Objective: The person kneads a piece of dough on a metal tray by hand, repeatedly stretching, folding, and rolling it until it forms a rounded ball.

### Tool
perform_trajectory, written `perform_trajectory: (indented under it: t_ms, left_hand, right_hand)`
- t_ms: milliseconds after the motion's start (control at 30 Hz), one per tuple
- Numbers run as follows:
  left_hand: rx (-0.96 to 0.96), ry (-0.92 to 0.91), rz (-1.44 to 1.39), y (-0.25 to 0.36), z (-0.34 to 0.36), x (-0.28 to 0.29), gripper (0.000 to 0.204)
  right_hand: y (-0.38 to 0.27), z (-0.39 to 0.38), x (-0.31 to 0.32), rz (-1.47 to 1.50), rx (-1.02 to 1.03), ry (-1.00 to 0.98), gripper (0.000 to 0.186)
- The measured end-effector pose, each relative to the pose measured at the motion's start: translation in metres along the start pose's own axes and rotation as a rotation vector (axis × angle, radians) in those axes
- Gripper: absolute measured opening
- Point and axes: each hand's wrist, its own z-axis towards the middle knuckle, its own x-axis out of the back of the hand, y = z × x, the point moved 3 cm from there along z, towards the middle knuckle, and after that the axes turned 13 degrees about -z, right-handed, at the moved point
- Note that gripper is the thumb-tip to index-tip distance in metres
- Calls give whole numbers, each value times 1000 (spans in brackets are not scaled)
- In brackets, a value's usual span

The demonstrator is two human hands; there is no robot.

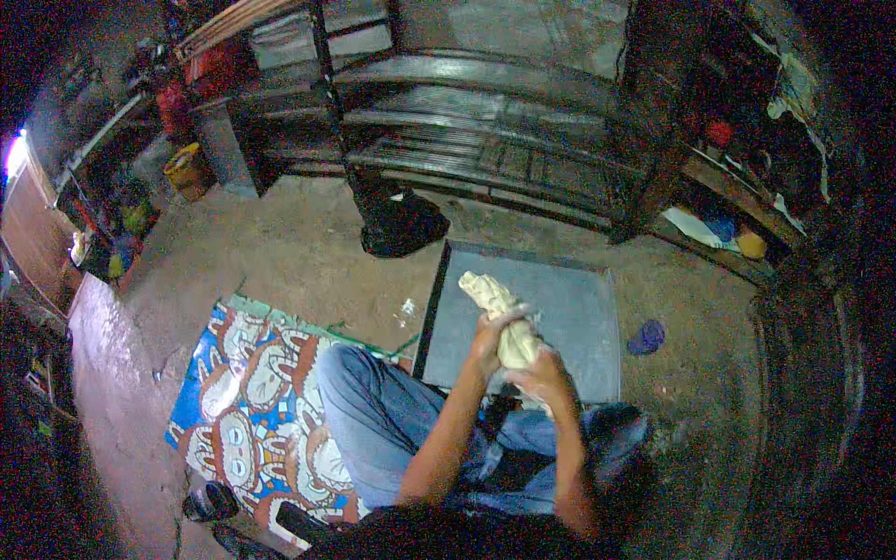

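Observation:
A long, lumpy piece of pale cream dough (516, 345) is held up over a grey rectangular board (579, 313) with a dark left edge. My left hand (486, 344) is closed round the dough's middle from the left side. At its near end, my right hand (544, 377) grips it from the right, fingers partly hidden and a little blurred. The far end of the dough sticks out beyond my hands, toward the upper left. Whitish residue shows on my fingers.
My crossed, jean-clad legs (373, 411) rest on a cartoon-patterned mat (224, 425). A black bag (401, 226) lies beyond the board, before a slatted bench (485, 140). Right of the board is a purple item (646, 337). A phone-like dark object (303, 523) lies near the lower edge.

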Motion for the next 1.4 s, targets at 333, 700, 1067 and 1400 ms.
perform_trajectory:
  t_ms: [333, 700, 1067, 1400]
  left_hand:
    - [159, 182, -44, -5, 64, 85, 24]
    - [98, 466, 79, 10, 101, 92, 46]
    - [68, 394, 46, 15, 116, 81, 41]
    - [174, 184, 246, 30, 76, 24, 44]
  right_hand:
    - [-4, 10, -56, -102, -215, -41, 56]
    - [-5, -27, -77, 934, -470, -144, 29]
    - [-27, -76, -50, 1125, -506, -326, 30]
    - [-21, -102, -56, 1983, -242, -477, 54]
